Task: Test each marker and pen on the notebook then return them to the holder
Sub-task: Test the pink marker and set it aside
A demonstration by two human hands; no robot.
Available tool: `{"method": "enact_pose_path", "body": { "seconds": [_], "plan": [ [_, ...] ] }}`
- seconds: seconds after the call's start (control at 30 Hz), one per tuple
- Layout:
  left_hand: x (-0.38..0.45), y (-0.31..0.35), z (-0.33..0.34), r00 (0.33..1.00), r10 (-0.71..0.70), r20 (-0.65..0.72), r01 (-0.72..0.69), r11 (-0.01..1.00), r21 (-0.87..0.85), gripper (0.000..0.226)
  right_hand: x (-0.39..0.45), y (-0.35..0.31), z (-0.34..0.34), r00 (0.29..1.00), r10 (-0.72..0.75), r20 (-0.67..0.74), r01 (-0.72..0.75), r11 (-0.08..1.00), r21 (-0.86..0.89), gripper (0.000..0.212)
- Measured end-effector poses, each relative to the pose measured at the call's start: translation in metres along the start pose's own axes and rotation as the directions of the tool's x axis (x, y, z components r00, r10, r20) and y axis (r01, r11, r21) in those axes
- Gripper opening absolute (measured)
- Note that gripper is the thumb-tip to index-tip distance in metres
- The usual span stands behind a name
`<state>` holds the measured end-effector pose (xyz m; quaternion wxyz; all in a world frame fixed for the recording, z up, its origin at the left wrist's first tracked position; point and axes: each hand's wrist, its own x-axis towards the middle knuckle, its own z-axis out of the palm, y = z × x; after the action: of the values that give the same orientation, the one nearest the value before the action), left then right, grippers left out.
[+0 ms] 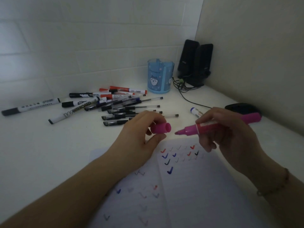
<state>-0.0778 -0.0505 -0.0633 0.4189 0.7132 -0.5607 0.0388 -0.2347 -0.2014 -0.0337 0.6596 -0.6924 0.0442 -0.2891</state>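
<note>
Right hand [230, 134] grips pink marker [213, 125], uncapped; left hand [139, 137] pinches cap [162, 128]. Notebook [189, 178] below hands, many ticks, no pink. Pens [128, 111] beyond left hand. Holder [160, 76] farther back, seemingly empty: returns pending.

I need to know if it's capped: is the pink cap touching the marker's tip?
Apart. The head view shows white desk between the pink cap in the left hand and the marker.

"whiteboard" on a white marker [72, 111]
</note>
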Motion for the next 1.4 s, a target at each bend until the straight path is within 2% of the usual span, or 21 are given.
{"method": "enact_pose_path", "body": {
  "seconds": [0.13, 0.3, 0.47, 0.63, 0.8, 1.03, 1.2, 1.33, 1.4],
  "plan": [
    [0.000, 0.001, 0.001, 1.000, 0.003, 0.004, -0.003, 1.000, 0.008, 0.030, 0.000, 0.003, -0.002, 0.999, -0.015, -0.052, 0.017, 0.999, 0.041, 0.031],
    [0.001, 0.001, -0.001, 0.994, 0.113, 0.007, -0.113, 0.994, 0.012, 0.025, -0.001, 0.005, 0.001, 0.998, 0.045, -0.043, -0.050, 0.992, -0.118, 0.019],
    [0.000, 0.004, -0.004, 0.984, 0.171, 0.056, -0.168, 0.984, -0.052, 0.025, -0.001, 0.003, 0.007, 0.996, 0.094, -0.003, -0.093, 0.987, -0.132, 0.008],
    [-0.005, 0.009, -0.004, 0.988, 0.126, 0.086, -0.110, 0.980, -0.168, 0.028, -0.002, 0.002, 0.012, 0.995, 0.083, 0.049, -0.080, 0.995, -0.056, 0.041],
    [-0.007, 0.017, -0.002, 0.993, 0.095, 0.068, -0.075, 0.965, -0.251, 0.024, -0.007, 0.003, 0.022, 0.998, 0.028, 0.058, -0.026, 0.999, -0.031, 0.040],
    [-0.009, 0.016, -0.003, 0.996, 0.065, 0.066, -0.048, 0.970, -0.238, 0.027, -0.008, 0.003, 0.028, 0.998, 0.030, 0.048, -0.026, 0.997, -0.078, 0.041],
    [-0.009, 0.022, -0.009, 0.992, 0.088, 0.092, -0.058, 0.954, -0.293, 0.023, -0.013, 0.005, 0.030, 0.997, -0.068, 0.040, 0.072, 0.990, -0.120, 0.034],
    [-0.009, 0.019, -0.010, 0.985, 0.090, 0.149, -0.038, 0.946, -0.321, 0.029, -0.015, 0.008, 0.032, 0.993, -0.114, 0.007, 0.112, 0.965, -0.239, 0.017],
    [-0.008, 0.016, -0.007, 0.984, 0.094, 0.153, -0.035, 0.937, -0.347, 0.032, -0.016, 0.006, 0.034, 0.991, -0.130, 0.010, 0.129, 0.964, -0.232, 0.012]
  ]
}}
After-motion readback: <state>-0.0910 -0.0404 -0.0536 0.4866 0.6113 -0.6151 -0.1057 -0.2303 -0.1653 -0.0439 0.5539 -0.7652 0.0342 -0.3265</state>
